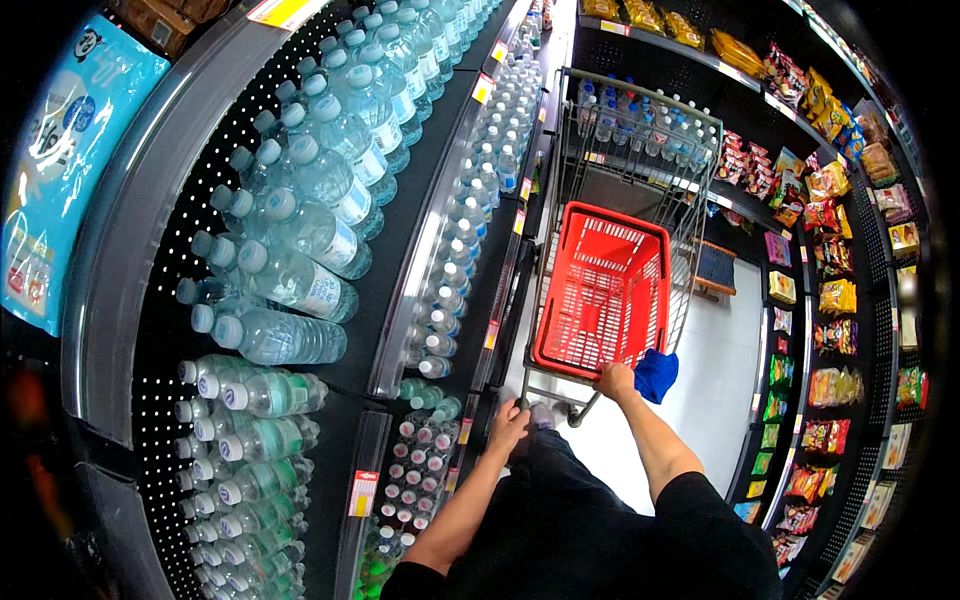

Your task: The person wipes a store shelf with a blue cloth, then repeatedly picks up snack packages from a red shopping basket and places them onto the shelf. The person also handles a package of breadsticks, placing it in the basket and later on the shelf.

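A metal shopping cart stands before me with a red plastic basket set in its near part. The basket holds nothing that I can see. My right hand is closed at the cart's near right corner, against the basket's rim; the exact part under its fingers is hidden. Beside that hand hangs a bunched blue cloth. My left hand is just short of the cart's near left corner, fingers curled near a small dark part; whether it holds this is unclear.
Shelves on the left carry large water bottles, green-labelled bottles and rows of small bottles. More bottles stand on shelving beyond the cart. Packaged snacks line the right shelves. A low stool sits on the white floor.
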A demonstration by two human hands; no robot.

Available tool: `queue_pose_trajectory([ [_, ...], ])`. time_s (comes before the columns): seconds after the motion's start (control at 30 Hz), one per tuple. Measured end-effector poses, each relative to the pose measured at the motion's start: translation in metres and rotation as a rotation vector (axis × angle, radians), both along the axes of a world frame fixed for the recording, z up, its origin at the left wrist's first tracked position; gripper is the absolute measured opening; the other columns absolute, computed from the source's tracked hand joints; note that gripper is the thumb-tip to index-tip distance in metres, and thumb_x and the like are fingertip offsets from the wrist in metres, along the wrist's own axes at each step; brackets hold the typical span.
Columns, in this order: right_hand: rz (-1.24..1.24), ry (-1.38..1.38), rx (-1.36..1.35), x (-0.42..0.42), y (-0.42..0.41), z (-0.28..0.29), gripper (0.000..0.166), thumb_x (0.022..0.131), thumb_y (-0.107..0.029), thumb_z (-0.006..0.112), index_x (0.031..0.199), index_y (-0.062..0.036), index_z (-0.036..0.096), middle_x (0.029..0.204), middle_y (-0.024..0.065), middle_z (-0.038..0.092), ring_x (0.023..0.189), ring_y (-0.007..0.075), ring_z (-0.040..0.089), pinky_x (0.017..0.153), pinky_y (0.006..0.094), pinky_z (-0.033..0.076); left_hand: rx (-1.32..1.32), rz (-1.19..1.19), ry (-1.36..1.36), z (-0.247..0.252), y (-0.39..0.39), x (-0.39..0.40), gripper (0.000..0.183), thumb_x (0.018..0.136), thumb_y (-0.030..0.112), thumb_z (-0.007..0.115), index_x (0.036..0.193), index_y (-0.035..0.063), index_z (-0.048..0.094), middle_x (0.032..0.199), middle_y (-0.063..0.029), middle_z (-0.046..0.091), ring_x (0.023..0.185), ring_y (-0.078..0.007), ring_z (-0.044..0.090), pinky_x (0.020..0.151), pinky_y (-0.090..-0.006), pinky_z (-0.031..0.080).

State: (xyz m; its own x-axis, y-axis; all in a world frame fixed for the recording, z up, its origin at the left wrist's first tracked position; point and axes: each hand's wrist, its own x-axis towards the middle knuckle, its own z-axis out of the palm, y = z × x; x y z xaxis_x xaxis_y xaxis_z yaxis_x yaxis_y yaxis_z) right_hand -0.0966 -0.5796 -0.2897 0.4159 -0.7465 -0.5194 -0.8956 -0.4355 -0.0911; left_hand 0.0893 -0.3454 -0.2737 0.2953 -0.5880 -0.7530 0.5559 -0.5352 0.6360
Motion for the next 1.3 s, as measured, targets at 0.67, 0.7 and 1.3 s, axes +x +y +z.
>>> queue_pose_trajectory([
  [0.67, -0.087, 0.069, 0.008, 0.021, -0.069, -0.001, 0.038, 0.072, -0.036, 0.075, 0.095, -0.0054, 0.075, 0.094, 0.0182, 0.074, 0.091, 0.0321, 0.073, 0.079, 0.0413, 0.059, 0.022, -0.044, -0.067, -0.004, -0.035, 0.028, 0.062, 0.097, 0.027, 0.064, 0.150, 0.0085, 0.037, 0.133, -0.0141, 0.056, 0.112, -0.0270, 0.064, 0.085, -0.0419, 0.055],
  [0.7, -0.069, 0.058, 0.025, 0.020, -0.076, -0.006, 0.036, 0.073, -0.034, 0.074, 0.094, -0.0058, 0.076, 0.094, 0.0177, 0.074, 0.090, 0.0320, 0.073, 0.079, 0.0415, 0.060, 0.031, -0.038, -0.053, -0.003, -0.044, 0.027, 0.062, 0.097, 0.027, 0.064, 0.149, 0.0087, 0.037, 0.133, -0.0139, 0.056, 0.111, -0.0271, 0.064, 0.085, -0.0422, 0.055],
  [1.3, 0.166, -0.033, 0.117, 0.042, -0.165, -0.003, 0.023, 0.080, -0.024, 0.062, 0.095, -0.0135, 0.076, 0.095, 0.0167, 0.073, 0.093, 0.0323, 0.071, 0.080, 0.0450, 0.058, 0.114, -0.057, -0.055, -0.013, -0.156, 0.036, 0.052, 0.094, 0.020, 0.066, 0.140, 0.0064, 0.047, 0.117, -0.0140, 0.065, 0.099, -0.0240, 0.069, 0.072, -0.0362, 0.060],
])
